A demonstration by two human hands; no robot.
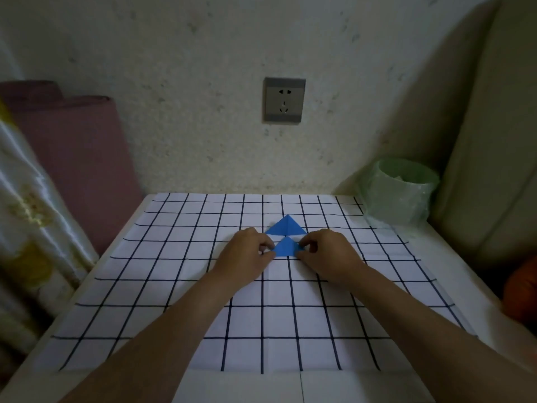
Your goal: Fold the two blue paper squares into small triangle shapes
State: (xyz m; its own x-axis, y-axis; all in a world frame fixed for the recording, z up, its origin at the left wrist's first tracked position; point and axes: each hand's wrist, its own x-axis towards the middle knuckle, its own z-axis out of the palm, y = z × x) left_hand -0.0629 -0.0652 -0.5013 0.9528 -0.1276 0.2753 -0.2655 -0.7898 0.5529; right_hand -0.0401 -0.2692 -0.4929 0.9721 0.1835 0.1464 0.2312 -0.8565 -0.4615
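Grip comes from both sides: the left hand [249, 251] pinches the left corner of the near small blue folded-paper triangle [286, 248] and the right hand [327, 253] pinches its right corner, probably to keep the crease flat. The 2nd blue triangle [287, 227] lies just beyond it on the grid-lined sheet [174, 257].

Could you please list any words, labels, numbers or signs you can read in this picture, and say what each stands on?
None can be read.
The socket shows only pin holes, the grid sheet only lines; the far triangle, the near triangle and the bin are plain.
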